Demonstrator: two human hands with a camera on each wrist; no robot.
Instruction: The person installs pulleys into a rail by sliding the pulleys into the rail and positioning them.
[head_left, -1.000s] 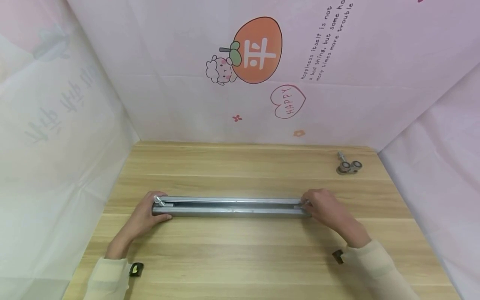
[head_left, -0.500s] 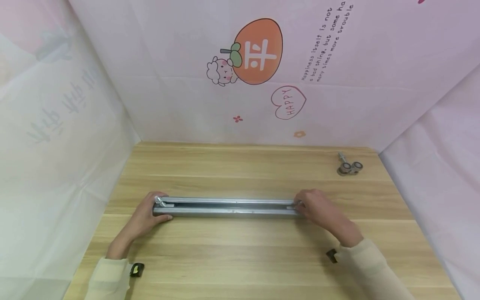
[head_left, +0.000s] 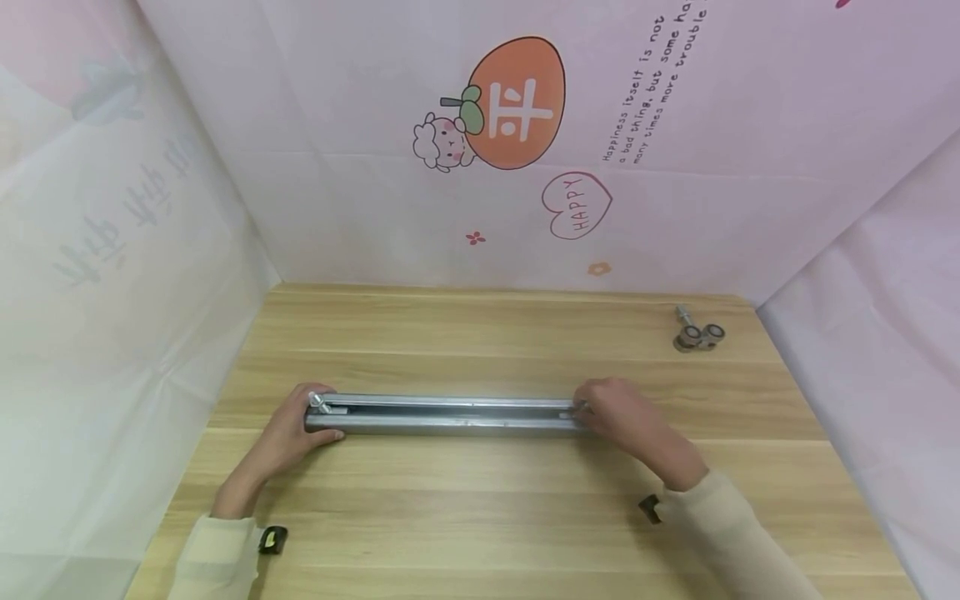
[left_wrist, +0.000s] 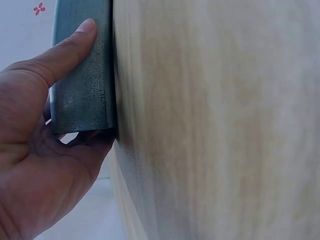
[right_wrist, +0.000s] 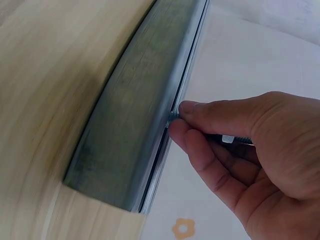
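Lying crosswise on the wooden table (head_left: 465,508), a metal rail (head_left: 457,425) has its long slot facing up. Pale wood grain runs along the tabletop, whose back edge meets a whitish-pink sheet (head_left: 337,217) printed with an orange fruit (head_left: 525,104), a heart (head_left: 577,206) and small flowers. More pale, creased sheeting hangs on both sides. At the table's far right corner lies a wheeled roller (head_left: 699,336), well apart from the rail, with a threaded stem sticking out.

The left hand (head_left: 285,427) grips the rail's left end, thumb along the near side and fingers wrapped past the end. A bolt (head_left: 318,402) leans up out of the slot there. The right hand (head_left: 618,417) pinches a second bolt (right_wrist: 173,116) between thumb and fingers, near the rail's right end.

Whatever this second bolt joins inside the rail is hidden. The left fingers are mostly behind the metal, and the right hand covers the rail's right end in the head view. Both sleeves run off the bottom edge, the upper-right lettering is cut off, and the left sheet's print is too faint to read.
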